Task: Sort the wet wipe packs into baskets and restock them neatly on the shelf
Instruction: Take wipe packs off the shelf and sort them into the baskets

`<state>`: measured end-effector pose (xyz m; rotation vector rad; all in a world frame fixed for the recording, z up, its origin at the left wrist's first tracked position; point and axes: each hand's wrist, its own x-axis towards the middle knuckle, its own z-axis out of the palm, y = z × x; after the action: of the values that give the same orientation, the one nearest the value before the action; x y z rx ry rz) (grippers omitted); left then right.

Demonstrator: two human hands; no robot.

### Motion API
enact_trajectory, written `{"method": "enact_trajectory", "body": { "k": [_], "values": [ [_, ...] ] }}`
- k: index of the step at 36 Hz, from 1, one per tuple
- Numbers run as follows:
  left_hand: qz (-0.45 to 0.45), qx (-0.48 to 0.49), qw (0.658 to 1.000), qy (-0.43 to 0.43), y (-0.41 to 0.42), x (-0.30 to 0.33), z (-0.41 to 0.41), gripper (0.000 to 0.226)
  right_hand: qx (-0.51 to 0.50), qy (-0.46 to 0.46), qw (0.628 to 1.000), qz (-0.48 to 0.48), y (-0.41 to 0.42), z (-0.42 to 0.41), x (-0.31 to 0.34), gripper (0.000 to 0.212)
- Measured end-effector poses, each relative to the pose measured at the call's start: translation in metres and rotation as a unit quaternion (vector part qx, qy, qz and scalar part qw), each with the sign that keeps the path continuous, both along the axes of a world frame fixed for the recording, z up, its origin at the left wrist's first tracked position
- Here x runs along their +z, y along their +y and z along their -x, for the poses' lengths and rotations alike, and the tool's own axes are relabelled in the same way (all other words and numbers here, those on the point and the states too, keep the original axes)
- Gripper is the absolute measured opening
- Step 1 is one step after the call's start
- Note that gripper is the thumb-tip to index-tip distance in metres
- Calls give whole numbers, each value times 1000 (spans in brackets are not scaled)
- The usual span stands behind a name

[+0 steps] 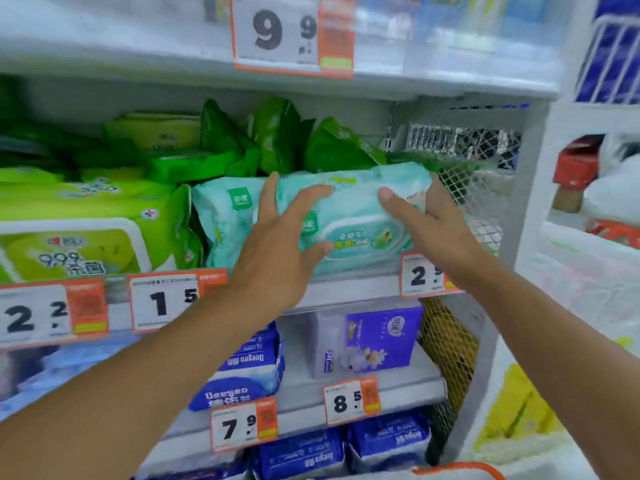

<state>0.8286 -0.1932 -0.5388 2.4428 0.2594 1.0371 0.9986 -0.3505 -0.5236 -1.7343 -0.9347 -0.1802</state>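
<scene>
A pale mint wet wipe pack (pixel 360 216) lies on its side at the right end of the middle shelf (pixel 346 289), in front of another mint pack (pixel 225 216). My left hand (pixel 280 251) presses its spread, straight fingers against the pack's left front. On the pack's right end, my right hand (pixel 426 223) holds it with thumb on the front and fingers round the far side. Dark green packs (pixel 277 136) stand behind. Lime green packs (pixel 79 216) fill the shelf's left part.
A white mesh side panel (pixel 485 188) closes the shelf on the right. Price tags (pixel 162 301) hang along the shelf edges. Blue and purple packs (pixel 377 337) sit on the lower shelves. An orange basket rim (pixel 457 470) shows at the bottom edge.
</scene>
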Motion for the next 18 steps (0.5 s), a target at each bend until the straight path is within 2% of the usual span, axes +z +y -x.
{"method": "enact_trajectory", "body": {
  "k": [2, 6, 10, 13, 15, 18],
  "values": [
    [18, -22, 997, -67, 5, -1, 10, 68, 11, -51, 998, -17, 0, 13, 9, 77],
    [90, -62, 983, -146, 13, -1, 38, 74, 42, -154, 987, -27, 2, 54, 42, 99],
    [136, -87, 962, -218, 10, 11, 75, 81, 48, -201, 978, -34, -5, 100, 64, 89],
    [143, -85, 957, -239, 14, 32, 104, 85, 62, -164, 982, -64, -7, 122, 67, 90],
    [181, -76, 952, -233, 14, 46, 125, 88, 65, -123, 987, -80, -9, 135, 64, 82],
    [268, -66, 936, -219, 4, 53, 149, 64, 103, 8, 991, -80, -15, 164, 42, 57]
  ]
}}
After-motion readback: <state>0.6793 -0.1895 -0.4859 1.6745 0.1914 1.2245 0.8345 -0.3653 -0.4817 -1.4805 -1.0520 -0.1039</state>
